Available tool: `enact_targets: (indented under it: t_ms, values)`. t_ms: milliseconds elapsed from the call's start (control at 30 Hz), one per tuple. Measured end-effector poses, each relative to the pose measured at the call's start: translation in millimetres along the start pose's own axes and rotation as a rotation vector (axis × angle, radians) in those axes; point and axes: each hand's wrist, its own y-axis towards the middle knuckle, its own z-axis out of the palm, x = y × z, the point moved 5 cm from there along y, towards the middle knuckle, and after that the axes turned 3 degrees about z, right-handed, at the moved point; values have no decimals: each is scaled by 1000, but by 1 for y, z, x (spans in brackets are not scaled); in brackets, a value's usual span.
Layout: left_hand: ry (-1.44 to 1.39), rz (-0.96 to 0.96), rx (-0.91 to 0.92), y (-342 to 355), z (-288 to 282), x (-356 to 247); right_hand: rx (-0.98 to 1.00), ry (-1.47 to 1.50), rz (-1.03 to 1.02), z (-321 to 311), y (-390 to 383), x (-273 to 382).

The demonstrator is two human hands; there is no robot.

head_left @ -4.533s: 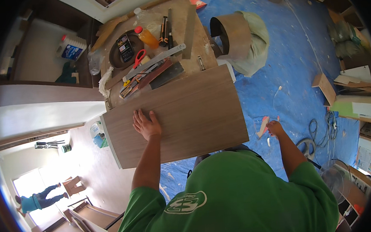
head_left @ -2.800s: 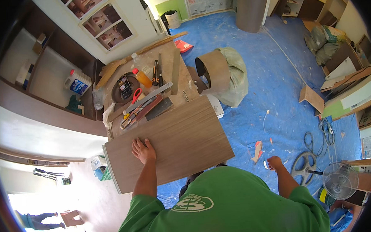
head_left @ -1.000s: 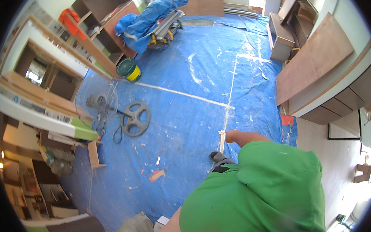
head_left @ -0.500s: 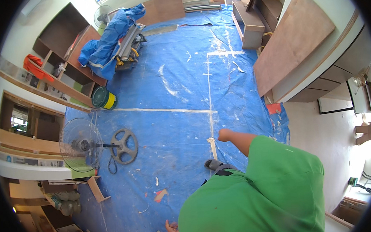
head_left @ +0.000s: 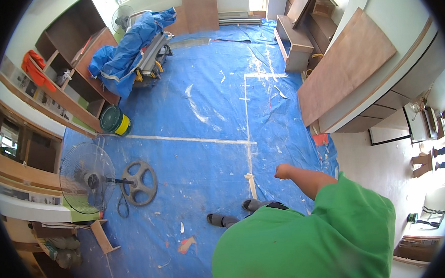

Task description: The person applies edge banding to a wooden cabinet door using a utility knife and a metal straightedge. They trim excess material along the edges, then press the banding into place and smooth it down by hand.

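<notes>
My right hand hangs over the blue sheeting on the floor, its fingers curled closed. No object shows in it. Just left of it, on the sheeting, runs a whitish tape line with a crumpled piece of tape on it. The hand is apart from both. My left hand is out of the picture. Below the tape, my two feet in dark footwear stand on the sheeting, one ahead of the other.
On the left stand a pedestal fan with a spoked base and a green bucket. Farther back is a machine under a blue tarp. A large wooden panel leans at the right. Torn scraps lie near my feet.
My left hand has gone out of view at the bottom. A second foot has come into view. The right hand has shifted slightly right and nearer, and the whole view has shifted a little.
</notes>
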Motion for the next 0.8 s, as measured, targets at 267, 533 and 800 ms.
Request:
enact_targets:
  t_ms: [267, 533, 800]
  values:
    - [-37, -31, 20, 69, -81, -3, -272, 62, -217, -38, 19, 132]
    - [-168, 40, -13, 125, -165, -21, -275, 117, -258, -49, 0, 204]
    - [-259, 229, 3, 201, -160, -106, -128, 11, -40, -38, 35, 143]
